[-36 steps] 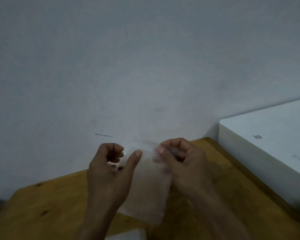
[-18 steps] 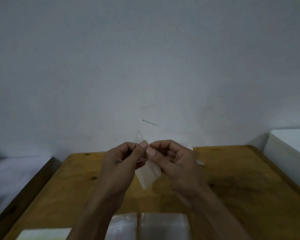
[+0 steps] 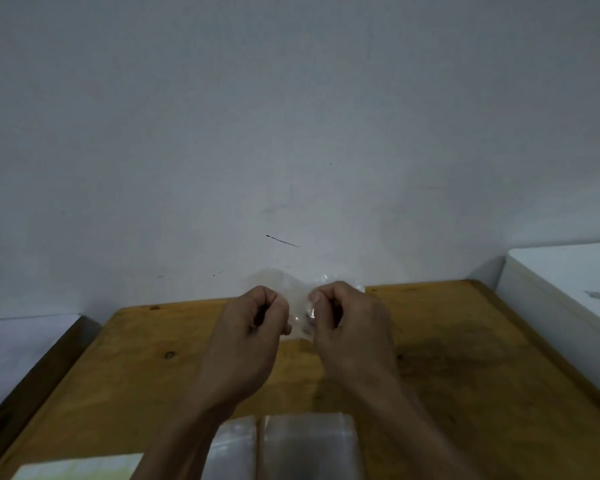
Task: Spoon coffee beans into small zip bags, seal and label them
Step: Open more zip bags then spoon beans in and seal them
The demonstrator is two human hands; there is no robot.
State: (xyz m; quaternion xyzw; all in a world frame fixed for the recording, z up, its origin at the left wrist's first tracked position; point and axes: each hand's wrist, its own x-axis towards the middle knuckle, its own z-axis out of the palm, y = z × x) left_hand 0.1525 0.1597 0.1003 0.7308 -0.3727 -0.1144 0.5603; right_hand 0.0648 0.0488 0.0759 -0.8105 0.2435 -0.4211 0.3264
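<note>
Clear zip bag: held above the wooden table, between both hands. Left hand: fingers curled, pinching the bag's left side. Right hand: fingers curled, pinching its right side. Stacks of clear bags: near table edge. White box: right of the table.

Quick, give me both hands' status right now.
Left hand: curled, pinching the zip bag.
Right hand: curled, pinching the same bag's other side.

2 bare, sleeveless forearms and hands
</note>
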